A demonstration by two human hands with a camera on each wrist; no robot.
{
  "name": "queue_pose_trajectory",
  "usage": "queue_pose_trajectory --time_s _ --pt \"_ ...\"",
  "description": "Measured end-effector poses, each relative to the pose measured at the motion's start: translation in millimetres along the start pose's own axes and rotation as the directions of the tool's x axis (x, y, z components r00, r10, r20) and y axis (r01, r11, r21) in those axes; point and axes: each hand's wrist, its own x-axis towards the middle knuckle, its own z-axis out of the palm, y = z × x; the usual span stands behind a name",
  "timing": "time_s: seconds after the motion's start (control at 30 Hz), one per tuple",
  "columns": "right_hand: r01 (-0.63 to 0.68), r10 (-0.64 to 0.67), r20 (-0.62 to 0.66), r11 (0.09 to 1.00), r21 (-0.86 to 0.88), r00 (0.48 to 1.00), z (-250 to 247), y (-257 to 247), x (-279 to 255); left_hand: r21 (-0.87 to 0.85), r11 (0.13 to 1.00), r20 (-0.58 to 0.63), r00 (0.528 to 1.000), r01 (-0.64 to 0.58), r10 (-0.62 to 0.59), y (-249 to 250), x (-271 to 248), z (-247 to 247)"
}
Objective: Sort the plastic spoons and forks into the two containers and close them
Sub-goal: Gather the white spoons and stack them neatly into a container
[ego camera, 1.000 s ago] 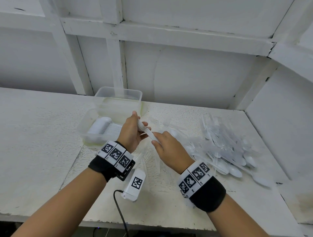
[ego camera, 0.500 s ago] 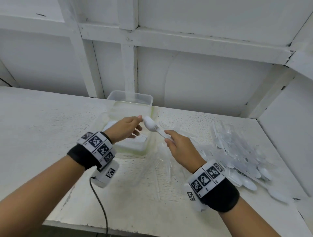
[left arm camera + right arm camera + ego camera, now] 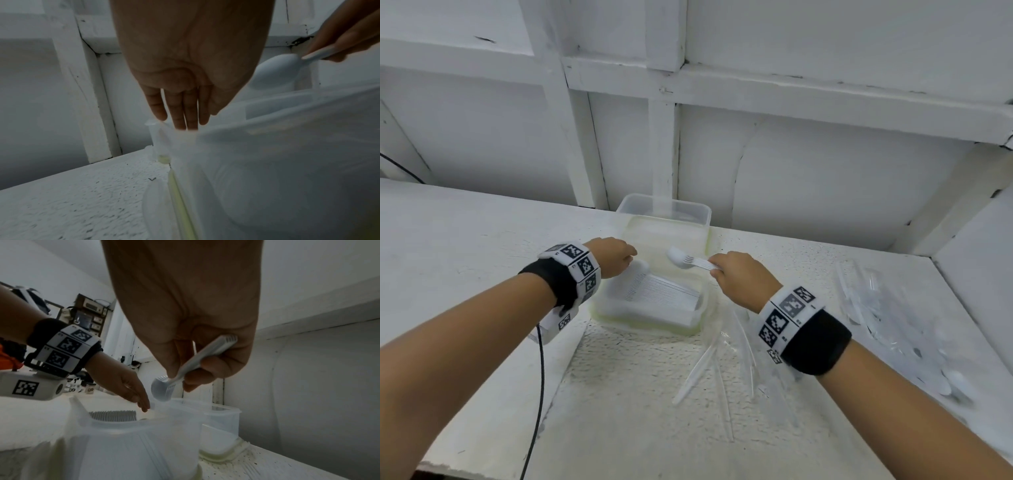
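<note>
Several stacked spoons (image 3: 686, 261) gripped in right hand (image 3: 744, 279), over container (image 3: 650, 310).

A stack of white plastic spoons (image 3: 186, 368) is gripped by its handles in the right hand (image 3: 185, 308), bowls held above the near container (image 3: 131, 434). The left hand (image 3: 121, 382), fingers extended, is shown at that container's rim. A second container (image 3: 222, 426) is seen behind.

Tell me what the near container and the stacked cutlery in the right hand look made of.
Near container: translucent, slightly cloudy plastic, probably; the stack inside shows through its wall.
Stacked cutlery in the right hand: opaque white plastic, matte to faint sheen, with thin moulded edges along the nested handles.
</note>
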Motion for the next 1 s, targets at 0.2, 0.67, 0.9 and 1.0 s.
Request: queue_pose_trajectory --time_s 0.2,0.67,0.9,1.0 --pt "0.006 0.019 0.103 0.971 -0.239 0.994 6.1 -25.4 32.1 0.124 0.991 0.013 0.999 -0.045 0.044 11.4 5.4 2.5" --pt "0.054 0.012 0.189 0.939 -0.340 0.982 6.9 -31.6 58.8 -0.018 0.997 -0.002 0.998 -0.070 0.070 12.7 14.2 17.4" --pt "0.076 -0.029 0.204 0.971 -0.227 0.979 10.7 -15.5 67.0 -0.084 0.995 0.031 0.998 -0.047 0.050 12.5 17.6 22.6" --pt "0.092 -0.044 0.195 0.965 -0.245 0.980 10.9 -12.7 66.4 -0.089 0.996 0.044 0.999 -0.023 0.027 12.4 20.3 24.3"
